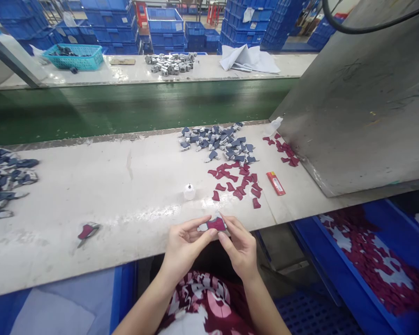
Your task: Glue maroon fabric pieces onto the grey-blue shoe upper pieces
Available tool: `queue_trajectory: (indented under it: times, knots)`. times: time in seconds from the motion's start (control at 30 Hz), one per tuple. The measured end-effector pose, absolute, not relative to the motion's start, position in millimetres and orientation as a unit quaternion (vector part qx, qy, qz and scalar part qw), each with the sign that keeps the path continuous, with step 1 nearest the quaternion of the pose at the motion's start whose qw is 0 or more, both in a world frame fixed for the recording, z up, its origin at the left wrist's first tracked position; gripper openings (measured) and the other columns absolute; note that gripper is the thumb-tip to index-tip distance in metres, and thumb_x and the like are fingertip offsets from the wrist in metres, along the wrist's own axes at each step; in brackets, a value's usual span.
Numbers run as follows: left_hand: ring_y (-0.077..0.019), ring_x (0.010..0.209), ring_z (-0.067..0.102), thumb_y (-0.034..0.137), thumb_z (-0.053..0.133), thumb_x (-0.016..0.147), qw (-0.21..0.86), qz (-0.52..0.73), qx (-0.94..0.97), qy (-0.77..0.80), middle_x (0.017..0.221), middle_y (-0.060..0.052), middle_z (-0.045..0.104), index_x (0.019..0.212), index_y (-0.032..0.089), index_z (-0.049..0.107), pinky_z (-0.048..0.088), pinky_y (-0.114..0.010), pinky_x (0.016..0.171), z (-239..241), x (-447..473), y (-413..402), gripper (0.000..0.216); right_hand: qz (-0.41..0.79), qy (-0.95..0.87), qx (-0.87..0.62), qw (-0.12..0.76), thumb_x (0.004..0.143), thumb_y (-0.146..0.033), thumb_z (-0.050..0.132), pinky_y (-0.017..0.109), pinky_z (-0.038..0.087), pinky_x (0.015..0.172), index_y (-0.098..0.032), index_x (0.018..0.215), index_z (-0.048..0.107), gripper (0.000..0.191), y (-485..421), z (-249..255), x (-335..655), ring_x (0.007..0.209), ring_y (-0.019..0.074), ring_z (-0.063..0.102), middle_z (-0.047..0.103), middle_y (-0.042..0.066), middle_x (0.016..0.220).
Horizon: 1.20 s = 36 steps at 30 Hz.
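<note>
Both my hands meet over the front edge of the white worktable (91, 186). My left hand (185, 244) and my right hand (239, 246) pinch one small part (214, 224) between their fingertips; it is dark red with a grey-white end. Just beyond the hands lies a scatter of dark red pieces (235, 181). Farther back sits a pile of blue-grey parts (218, 142). A small white bottle (189, 191) stands on the table left of the red pieces.
A red lighter (275, 183) lies right of the red pieces. One finished red-and-grey part (87, 231) rests at the left. More blue-grey parts (3, 179) pile at the far left. A slanted metal chute (363, 102) rises right, above a blue bin (377, 265) of red pieces. Green conveyor (125, 107) behind.
</note>
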<state>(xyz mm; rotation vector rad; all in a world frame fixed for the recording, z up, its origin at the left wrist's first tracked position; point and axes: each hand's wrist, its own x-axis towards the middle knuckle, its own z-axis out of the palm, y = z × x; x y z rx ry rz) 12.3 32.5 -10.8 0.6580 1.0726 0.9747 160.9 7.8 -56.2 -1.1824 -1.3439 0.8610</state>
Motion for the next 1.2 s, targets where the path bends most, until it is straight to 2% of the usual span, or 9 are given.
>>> queue_trajectory:
  times: [0.37,0.5,0.6,0.73,0.8,0.87,1.0,1.1,1.2]
  knots:
    - [-0.0285,0.084,0.079,0.032,0.094,0.058,0.685,0.451,0.286,0.495,0.086,-0.008,0.082,0.090,0.015,0.082,0.067,-0.036,0.082,-9.8,7.7,34.9,0.038,0.414,-0.552,-0.484,0.538,0.096,-0.025,0.056,0.032,0.058,0.087,-0.031,0.127,0.069,0.034,8.3,-55.7,155.2,0.103,0.0210,0.069,0.071,0.006,0.111]
    - [-0.0278,0.088,0.079,0.037,0.088,0.067,0.622,0.438,0.348,0.548,0.092,-0.008,0.082,0.093,0.018,0.082,0.065,-0.034,0.084,-19.3,-25.0,37.4,0.033,0.446,-0.573,-0.464,0.508,0.096,-0.027,0.056,0.035,0.057,0.090,-0.032,0.126,0.070,0.033,19.4,-59.1,144.1,0.104,0.0207,0.067,0.069,0.006,0.110]
    - [-0.0288,0.099,0.076,0.042,0.080,0.075,0.470,0.440,0.415,0.643,0.098,-0.006,0.082,0.093,0.022,0.082,0.061,-0.034,0.090,-27.6,-68.5,37.4,0.027,0.356,-0.611,-0.492,0.508,0.093,-0.029,0.058,0.042,0.054,0.095,-0.031,0.124,0.071,0.033,31.7,-59.8,132.1,0.113,0.0244,0.060,0.063,0.009,0.114]
    - [-0.0330,0.102,0.074,0.041,0.067,0.084,0.169,0.338,0.514,0.770,0.100,-0.007,0.081,0.098,0.025,0.080,0.057,-0.044,0.094,-39.9,-127.6,35.6,0.025,0.241,-0.658,-0.549,0.455,0.085,-0.034,0.070,0.059,0.045,0.105,-0.033,0.113,0.076,0.028,49.9,-62.3,110.9,0.140,0.0389,0.032,0.038,0.011,0.147]
    - [-0.0377,0.113,0.068,0.038,0.057,0.089,0.031,0.280,0.580,0.764,0.107,-0.012,0.079,0.099,0.021,0.078,0.053,-0.051,0.099,-43.3,-148.1,38.7,0.029,0.237,-0.685,-0.550,0.415,0.082,-0.034,0.075,0.066,0.038,0.109,-0.035,0.113,0.076,0.031,58.9,-65.9,100.0,0.146,0.0449,0.016,0.022,0.006,0.158]
    - [-0.0420,0.128,0.057,0.036,0.047,0.093,-0.067,0.247,0.637,0.727,0.117,-0.018,0.074,0.100,0.016,0.077,0.047,-0.057,0.105,-41.8,-159.2,48.9,0.036,0.241,-0.707,-0.538,0.391,0.082,-0.033,0.075,0.069,0.036,0.109,-0.034,0.119,0.074,0.037,66.4,-70.6,91.5,0.147,0.0471,0.011,0.020,0.007,0.159]
    - [-0.0377,0.125,0.059,0.037,0.046,0.096,-0.116,0.255,0.689,0.669,0.123,-0.019,0.071,0.110,0.015,0.073,0.047,-0.053,0.106,-25.3,-144.4,97.0,0.038,0.207,-0.713,-0.527,0.415,0.084,-0.024,0.069,0.063,0.044,0.106,-0.026,0.127,0.068,0.043,70.9,-76.6,89.5,0.143,0.0427,0.024,0.043,0.015,0.141]
    - [-0.0328,0.112,0.066,0.038,0.050,0.096,-0.030,0.258,0.750,0.608,0.116,-0.014,0.074,0.114,0.017,0.070,0.051,-0.048,0.100,-15.4,-93.6,149.0,0.034,0.162,-0.686,-0.519,0.484,0.084,-0.017,0.065,0.052,0.055,0.097,-0.027,0.130,0.065,0.048,62.2,-74.2,102.4,0.129,0.0338,0.047,0.053,0.014,0.125]
    - [-0.0330,0.116,0.063,0.032,0.055,0.095,0.075,0.200,0.798,0.564,0.118,-0.017,0.071,0.124,0.012,0.062,0.050,-0.045,0.100,-19.6,-22.6,196.2,0.036,0.124,-0.643,-0.501,0.567,0.087,-0.017,0.066,0.039,0.062,0.080,-0.027,0.130,0.061,0.045,47.0,-71.9,121.1,0.098,0.0226,0.064,0.060,0.008,0.104]
